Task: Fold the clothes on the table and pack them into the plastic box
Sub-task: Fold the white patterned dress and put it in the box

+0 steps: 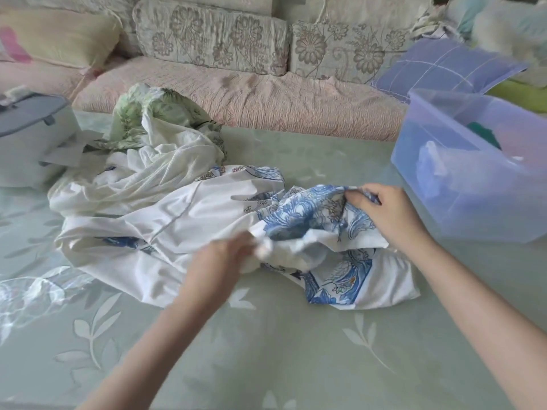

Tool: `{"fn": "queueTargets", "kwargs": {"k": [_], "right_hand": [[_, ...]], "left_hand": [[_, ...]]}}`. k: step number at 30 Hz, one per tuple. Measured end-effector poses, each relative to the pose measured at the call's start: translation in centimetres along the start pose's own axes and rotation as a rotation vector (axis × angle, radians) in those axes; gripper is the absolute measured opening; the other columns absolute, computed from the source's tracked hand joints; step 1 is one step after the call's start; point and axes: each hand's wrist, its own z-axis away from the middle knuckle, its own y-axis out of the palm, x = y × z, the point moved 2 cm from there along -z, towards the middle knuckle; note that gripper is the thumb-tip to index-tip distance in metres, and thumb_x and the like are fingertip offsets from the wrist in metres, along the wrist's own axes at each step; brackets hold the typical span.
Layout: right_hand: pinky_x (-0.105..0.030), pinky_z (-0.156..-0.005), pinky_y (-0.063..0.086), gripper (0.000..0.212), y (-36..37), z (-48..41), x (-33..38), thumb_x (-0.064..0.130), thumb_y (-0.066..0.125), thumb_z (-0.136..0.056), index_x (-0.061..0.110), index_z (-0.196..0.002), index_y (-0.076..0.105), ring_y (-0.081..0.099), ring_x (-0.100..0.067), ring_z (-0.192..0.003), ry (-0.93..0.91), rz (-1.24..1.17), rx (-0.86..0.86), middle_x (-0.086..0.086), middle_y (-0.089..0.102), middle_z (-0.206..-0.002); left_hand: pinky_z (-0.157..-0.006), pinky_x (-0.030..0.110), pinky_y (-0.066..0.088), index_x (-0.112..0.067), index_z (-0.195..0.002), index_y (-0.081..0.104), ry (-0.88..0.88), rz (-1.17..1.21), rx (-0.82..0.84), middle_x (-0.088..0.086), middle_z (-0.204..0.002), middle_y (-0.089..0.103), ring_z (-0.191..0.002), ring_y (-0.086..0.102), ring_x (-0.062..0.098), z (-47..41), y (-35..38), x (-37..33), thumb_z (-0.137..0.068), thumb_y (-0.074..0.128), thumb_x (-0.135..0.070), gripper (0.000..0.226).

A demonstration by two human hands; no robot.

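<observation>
A crumpled white garment with a blue flower print [310, 220] lies in the middle of the table. My left hand [225, 255] grips a bunched white fold at its near edge. My right hand [381, 211] pinches its upper right edge, lifting the printed cloth a little. Behind it lie a plain white garment [142, 179] and a green leaf-print one [148, 113], both in a loose heap. The translucent blue plastic box [444, 202] stands open at the right, with some folded cloth inside, dimly seen through its wall.
The table carries a pale green cloth with leaf patterns [266, 350]. A grey-lidded white container [26, 134] stands at the left. A sofa [236, 90] with cushions runs along the far edge, and a blue lid [444, 66] leans behind the box.
</observation>
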Motion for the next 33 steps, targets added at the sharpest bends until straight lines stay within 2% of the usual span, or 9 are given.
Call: {"fn": "queueTargets", "kwargs": {"k": [7, 14, 16, 18, 20, 22, 27, 31, 33], "right_hand": [[-0.023, -0.078, 0.043, 0.006, 0.2, 0.4, -0.4, 0.016, 0.067, -0.086, 0.018, -0.091, 0.070, 0.064, -0.017, -0.089, 0.040, 0.072, -0.025, -0.001, 0.070, -0.088], [-0.027, -0.102, 0.035, 0.071, 2.9, 3.8, 1.3, 0.056, 0.070, -0.069, 0.026, -0.131, 0.051, 0.048, -0.007, -0.117, -0.111, 0.222, 0.245, 0.011, 0.053, -0.128], [-0.031, -0.102, 0.032, 0.066, 3.8, 3.8, 0.2, 0.047, 0.076, -0.070, 0.023, -0.128, 0.054, 0.049, -0.014, -0.115, -0.120, 0.382, 0.255, 0.009, 0.058, -0.122], [-0.029, -0.077, 0.040, 0.037, 3.7, 3.6, -0.5, 0.039, 0.073, -0.077, 0.015, -0.105, 0.067, 0.057, -0.015, -0.085, -0.050, 0.289, 0.178, 0.003, 0.066, -0.089], [-0.024, -0.052, 0.030, 0.025, 3.2, 3.2, -1.1, 0.033, 0.067, -0.085, 0.008, -0.087, 0.069, 0.040, -0.006, -0.050, 0.040, 0.106, 0.103, 0.000, 0.055, -0.057], [-0.020, -0.044, 0.020, 0.023, 2.4, 2.9, -1.1, 0.030, 0.065, -0.088, 0.010, -0.077, 0.068, 0.030, -0.006, -0.043, 0.077, 0.001, 0.059, 0.005, 0.039, -0.042], [-0.015, -0.060, 0.038, 0.014, 3.3, 5.1, 3.0, 0.020, 0.068, -0.085, 0.026, -0.073, 0.071, 0.050, 0.007, -0.065, 0.015, -0.217, 0.388, 0.015, 0.066, -0.063], [-0.021, -0.074, 0.044, 0.006, 5.7, 8.8, 6.0, 0.035, 0.068, -0.083, 0.034, -0.087, 0.072, 0.055, 0.005, -0.074, -0.201, 0.031, 0.833, 0.026, 0.063, -0.071], [-0.017, -0.083, 0.046, 0.006, 5.0, 8.4, 6.4, 0.036, 0.068, -0.085, 0.033, -0.086, 0.074, 0.061, 0.007, -0.085, -0.130, -0.059, 0.828, 0.025, 0.069, -0.086]], "left_hand": [[-0.049, 0.026, 0.021, 0.002, -0.075, 0.047, -0.294, 0.225, -0.241, 0.010, -0.062, 0.035, -0.059, 0.030, 0.019, -1.5, -6.5, 4.2, -0.097, 0.049, -0.023, 0.033], [-0.050, 0.028, 0.026, -0.002, -0.067, 0.053, -0.318, 0.527, -0.182, 0.016, -0.057, 0.043, -0.054, 0.036, 0.015, -1.7, -6.0, 3.8, -0.094, 0.052, -0.041, 0.047], [-0.056, 0.032, 0.033, 0.001, -0.077, 0.060, -0.359, 0.558, -0.174, 0.026, -0.064, 0.054, -0.059, 0.045, 0.016, -1.7, -5.9, 4.1, -0.090, 0.051, -0.052, 0.055], [-0.059, 0.033, 0.034, 0.007, -0.084, 0.059, -0.390, 0.585, -0.170, 0.021, -0.064, 0.053, -0.063, 0.045, 0.017, -1.6, -6.1, 4.6, -0.086, 0.050, -0.060, 0.068], [-0.060, 0.034, 0.031, 0.009, -0.082, 0.055, -0.406, 0.600, -0.171, 0.009, -0.068, 0.048, -0.063, 0.040, 0.018, -1.6, -6.6, 5.2, -0.079, 0.049, -0.070, 0.080], [-0.061, 0.034, 0.030, 0.009, -0.077, 0.054, -0.430, 0.603, -0.165, 0.008, -0.070, 0.046, -0.064, 0.039, 0.019, -1.7, -7.1, 5.6, -0.077, 0.049, -0.074, 0.084], [-0.064, 0.024, 0.049, -0.013, -0.055, 0.068, -0.428, 0.613, 0.190, 0.015, -0.066, 0.063, -0.064, 0.055, 0.017, -1.8, -7.3, 5.6, -0.070, 0.040, -0.080, 0.074], [-0.087, 0.038, 0.052, -0.032, -0.087, 0.074, -0.236, 0.253, 0.171, -0.004, -0.090, 0.072, -0.086, 0.065, 0.009, -1.7, -5.3, 6.2, -0.072, 0.055, -0.072, 0.047], [-0.099, 0.034, 0.043, -0.029, -0.112, 0.066, -0.110, 0.123, 0.158, -0.004, -0.119, 0.064, -0.109, 0.058, 0.013, -1.7, -4.1, 5.4, -0.073, 0.052, -0.064, 0.055]]}}
